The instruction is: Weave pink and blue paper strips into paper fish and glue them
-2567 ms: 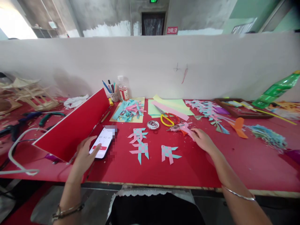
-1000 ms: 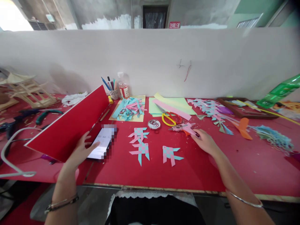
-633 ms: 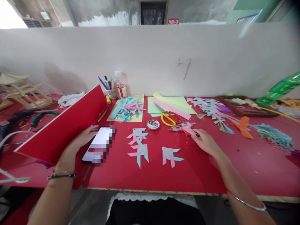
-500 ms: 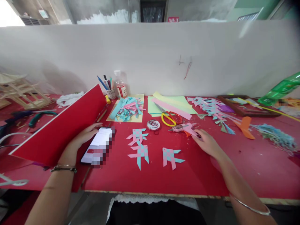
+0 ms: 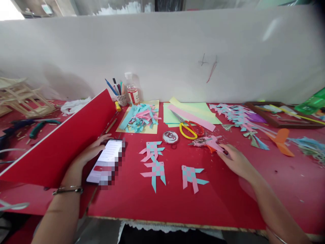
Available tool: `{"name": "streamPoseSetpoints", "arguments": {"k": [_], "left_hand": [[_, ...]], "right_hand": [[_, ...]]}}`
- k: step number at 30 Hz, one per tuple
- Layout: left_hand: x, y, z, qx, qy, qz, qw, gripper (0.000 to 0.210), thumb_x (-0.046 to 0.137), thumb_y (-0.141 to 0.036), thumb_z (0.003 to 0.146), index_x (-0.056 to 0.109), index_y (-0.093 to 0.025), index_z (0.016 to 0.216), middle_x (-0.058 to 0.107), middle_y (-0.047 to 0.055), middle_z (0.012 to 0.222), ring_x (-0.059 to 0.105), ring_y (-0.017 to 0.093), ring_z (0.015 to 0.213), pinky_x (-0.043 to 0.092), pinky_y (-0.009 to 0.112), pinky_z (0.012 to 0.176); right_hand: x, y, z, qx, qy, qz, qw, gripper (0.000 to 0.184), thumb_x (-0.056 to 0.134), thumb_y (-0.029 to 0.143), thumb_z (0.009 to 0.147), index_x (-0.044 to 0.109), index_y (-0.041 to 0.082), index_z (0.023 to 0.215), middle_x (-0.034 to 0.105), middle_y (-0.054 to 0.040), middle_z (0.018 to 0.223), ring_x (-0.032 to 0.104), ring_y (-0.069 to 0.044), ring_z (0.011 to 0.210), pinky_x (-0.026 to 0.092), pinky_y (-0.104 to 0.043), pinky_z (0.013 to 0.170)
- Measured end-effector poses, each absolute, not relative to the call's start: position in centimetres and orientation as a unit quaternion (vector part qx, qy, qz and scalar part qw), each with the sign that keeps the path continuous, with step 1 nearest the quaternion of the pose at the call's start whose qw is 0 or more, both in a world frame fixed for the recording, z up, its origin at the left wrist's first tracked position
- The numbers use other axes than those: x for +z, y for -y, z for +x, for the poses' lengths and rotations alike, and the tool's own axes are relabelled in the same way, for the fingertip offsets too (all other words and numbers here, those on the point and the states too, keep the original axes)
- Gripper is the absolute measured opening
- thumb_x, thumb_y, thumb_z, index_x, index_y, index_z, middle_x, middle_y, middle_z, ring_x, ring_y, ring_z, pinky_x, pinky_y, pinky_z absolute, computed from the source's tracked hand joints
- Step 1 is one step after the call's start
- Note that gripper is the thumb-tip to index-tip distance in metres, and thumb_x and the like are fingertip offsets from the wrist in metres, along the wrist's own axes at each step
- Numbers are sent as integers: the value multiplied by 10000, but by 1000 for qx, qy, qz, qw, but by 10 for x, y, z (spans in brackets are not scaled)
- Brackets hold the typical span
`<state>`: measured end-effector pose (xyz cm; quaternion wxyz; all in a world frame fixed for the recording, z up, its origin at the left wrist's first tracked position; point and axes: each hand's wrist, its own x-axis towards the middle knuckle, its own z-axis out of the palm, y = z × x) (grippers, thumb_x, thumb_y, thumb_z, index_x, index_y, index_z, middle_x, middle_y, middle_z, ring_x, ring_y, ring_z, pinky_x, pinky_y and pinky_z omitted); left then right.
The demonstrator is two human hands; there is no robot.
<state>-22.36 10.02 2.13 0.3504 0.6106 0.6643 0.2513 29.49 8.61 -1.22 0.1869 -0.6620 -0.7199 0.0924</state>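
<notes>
My left hand (image 5: 91, 149) rests beside a smartphone (image 5: 108, 157) with a lit screen, fingers stretched along its left edge and apart. Behind that hand leans a red board (image 5: 66, 135). My right hand (image 5: 237, 161) has its fingers around the handle end of a pink glue gun (image 5: 212, 143), which lies on the table with its nozzle to the left; some fingertips are hidden. Two woven pink-and-blue paper fish, one upper (image 5: 152, 149) and one lower (image 5: 156, 169), touch in the middle. A third paper fish (image 5: 190, 174) lies to their right.
Yellow-and-red scissors (image 5: 189, 131) lie on paper sheets (image 5: 203, 112), near a round tin (image 5: 170, 137). Behind are paper strips (image 5: 138, 118), a pen cup (image 5: 122, 99) and a bottle (image 5: 133, 91). Strung paper fish (image 5: 232, 115) and a wooden tray (image 5: 286, 123) lie right.
The camera view has tilted down and shifted slightly left, so things on the table appear lower and further right. Both hands keep their places beside the phone and at the glue gun.
</notes>
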Motion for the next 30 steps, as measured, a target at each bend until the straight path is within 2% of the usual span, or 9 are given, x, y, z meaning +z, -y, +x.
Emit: {"name": "streamPoseSetpoints", "arguments": {"k": [7, 13, 19, 27, 30], "left_hand": [[22, -98, -222, 232, -680, 615, 323, 637, 394, -280, 625, 397, -161, 1251, 439, 65, 1310, 403, 227, 1193, 323, 340, 993], [24, -95, -224, 193, -675, 619, 353, 644, 365, -238, 666, 310, -167, 1304, 385, 61, 1347, 504, 222, 1068, 432, 330, 861], [22, -94, -229, 210, -652, 635, 357, 655, 375, -251, 657, 306, -148, 1300, 371, 75, 1349, 449, 232, 1124, 406, 330, 885], [22, -95, -222, 207, -677, 619, 340, 613, 412, -363, 686, 364, -152, 1259, 507, 86, 1205, 552, 219, 944, 474, 320, 753], [21, -96, -221, 209, -684, 616, 330, 581, 399, -407, 716, 395, -151, 1237, 520, 84, 1205, 543, 216, 985, 467, 307, 785]], "right_hand": [[-16, -85, 298, 84, 720, -663, 187, 425, 330, 402, 809, 510, 135, 1085, 562, -144, 1106, 525, -260, 1031, 433, -374, 837], [-15, -86, 298, 88, 722, -660, 185, 419, 330, 407, 811, 505, 140, 1084, 560, -137, 1109, 523, -251, 1038, 430, -361, 846], [-13, -85, 296, 88, 719, -663, 187, 415, 332, 417, 805, 516, 148, 1061, 568, -134, 1096, 533, -249, 1023, 440, -353, 831], [-15, -84, 298, 82, 721, -661, 191, 417, 340, 419, 802, 518, 151, 1068, 573, -131, 1080, 542, -251, 1001, 443, -354, 815], [-14, -85, 297, 86, 719, -663, 188, 425, 336, 422, 798, 524, 147, 1061, 577, -136, 1068, 544, -255, 998, 439, -359, 820]]}}
